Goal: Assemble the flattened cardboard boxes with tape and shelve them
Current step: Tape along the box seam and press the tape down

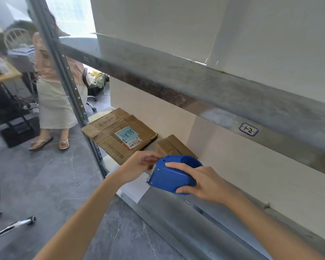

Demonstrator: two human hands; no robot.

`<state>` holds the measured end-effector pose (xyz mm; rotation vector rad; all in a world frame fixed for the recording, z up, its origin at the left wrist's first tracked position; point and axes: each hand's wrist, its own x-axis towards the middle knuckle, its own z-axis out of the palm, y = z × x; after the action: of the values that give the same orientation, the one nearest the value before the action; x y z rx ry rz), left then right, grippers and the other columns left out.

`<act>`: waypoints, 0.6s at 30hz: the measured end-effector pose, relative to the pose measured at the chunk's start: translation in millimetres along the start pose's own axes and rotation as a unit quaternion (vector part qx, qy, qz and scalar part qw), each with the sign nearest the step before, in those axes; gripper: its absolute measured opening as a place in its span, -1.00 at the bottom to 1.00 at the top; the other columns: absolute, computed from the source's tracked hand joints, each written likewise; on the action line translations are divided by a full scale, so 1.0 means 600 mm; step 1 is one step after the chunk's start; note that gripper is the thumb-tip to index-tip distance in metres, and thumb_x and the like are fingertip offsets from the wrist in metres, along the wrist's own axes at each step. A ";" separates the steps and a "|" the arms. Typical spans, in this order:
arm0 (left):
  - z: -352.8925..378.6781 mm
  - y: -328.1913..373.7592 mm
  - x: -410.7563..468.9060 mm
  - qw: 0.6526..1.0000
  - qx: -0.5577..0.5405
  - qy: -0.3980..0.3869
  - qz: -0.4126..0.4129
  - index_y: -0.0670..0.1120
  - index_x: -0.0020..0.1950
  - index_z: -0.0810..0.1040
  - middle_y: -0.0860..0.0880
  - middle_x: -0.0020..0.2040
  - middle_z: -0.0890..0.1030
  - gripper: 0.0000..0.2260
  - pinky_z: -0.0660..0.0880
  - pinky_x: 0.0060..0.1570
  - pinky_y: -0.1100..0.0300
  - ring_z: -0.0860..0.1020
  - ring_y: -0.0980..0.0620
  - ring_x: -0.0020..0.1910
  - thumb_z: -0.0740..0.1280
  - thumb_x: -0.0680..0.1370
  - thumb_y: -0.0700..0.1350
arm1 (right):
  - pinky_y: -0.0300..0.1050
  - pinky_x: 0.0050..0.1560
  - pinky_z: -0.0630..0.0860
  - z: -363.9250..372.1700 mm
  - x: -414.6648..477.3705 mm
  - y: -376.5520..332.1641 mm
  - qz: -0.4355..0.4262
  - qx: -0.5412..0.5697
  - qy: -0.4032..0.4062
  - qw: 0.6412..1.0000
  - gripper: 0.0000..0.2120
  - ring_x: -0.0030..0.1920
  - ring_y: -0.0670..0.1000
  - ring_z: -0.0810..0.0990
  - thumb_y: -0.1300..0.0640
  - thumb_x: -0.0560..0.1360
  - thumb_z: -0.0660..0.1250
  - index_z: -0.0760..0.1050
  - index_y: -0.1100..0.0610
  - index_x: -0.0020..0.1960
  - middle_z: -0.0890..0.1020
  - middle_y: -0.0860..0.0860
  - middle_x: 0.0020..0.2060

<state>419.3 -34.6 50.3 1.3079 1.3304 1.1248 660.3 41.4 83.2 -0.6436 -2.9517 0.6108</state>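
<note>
The lower shelf [158,209] of the grey metal rack in front of you carries a flattened cardboard box [109,136] at its left end, close to the upright post [73,87], with a blue note and a barcode label stuck on top. Just beside its right corner you have a small brown box [174,147] near the back wall, and a white sheet of paper [137,188] lies flat at the front edge. Above them, the upper shelf beam [176,79] bears a handwritten label [248,129].
</note>
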 end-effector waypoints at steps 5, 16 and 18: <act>0.000 0.002 0.000 0.999 0.029 -0.017 0.001 -0.06 0.12 0.60 0.05 0.05 0.69 -0.65 0.55 0.03 0.26 0.65 0.11 0.07 0.26 0.55 -0.47 | -0.16 0.09 0.51 0.001 0.001 0.000 0.003 0.015 -0.001 1.000 -0.31 0.00 -0.02 0.61 -0.20 0.52 0.35 -0.10 -0.59 0.32 0.53 -0.13 0.29; 0.021 0.001 0.016 0.997 -0.020 -0.067 -0.027 -0.20 0.21 0.60 -0.02 -0.02 0.70 -0.73 0.57 -0.01 0.19 0.65 0.05 -0.03 0.20 0.62 -0.38 | -0.31 0.06 0.45 0.020 -0.017 0.018 0.012 0.048 0.011 0.999 -0.29 0.05 -0.11 0.57 -0.22 0.50 0.36 -0.09 -0.61 0.35 0.52 -0.21 0.29; 0.023 0.002 0.017 0.997 -0.026 -0.071 -0.030 -0.16 0.17 0.62 -0.02 -0.03 0.70 -0.72 0.59 -0.02 0.17 0.65 0.04 -0.04 0.20 0.61 -0.39 | -0.42 -0.01 0.39 0.023 -0.022 0.022 0.012 0.057 0.016 0.998 -0.28 -0.02 -0.16 0.54 -0.23 0.49 0.37 -0.08 -0.61 0.36 0.52 -0.23 0.26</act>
<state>433.3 -24.1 49.4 1.2781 1.2206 0.9992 675.7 41.7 65.5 -0.6721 -2.8585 0.7568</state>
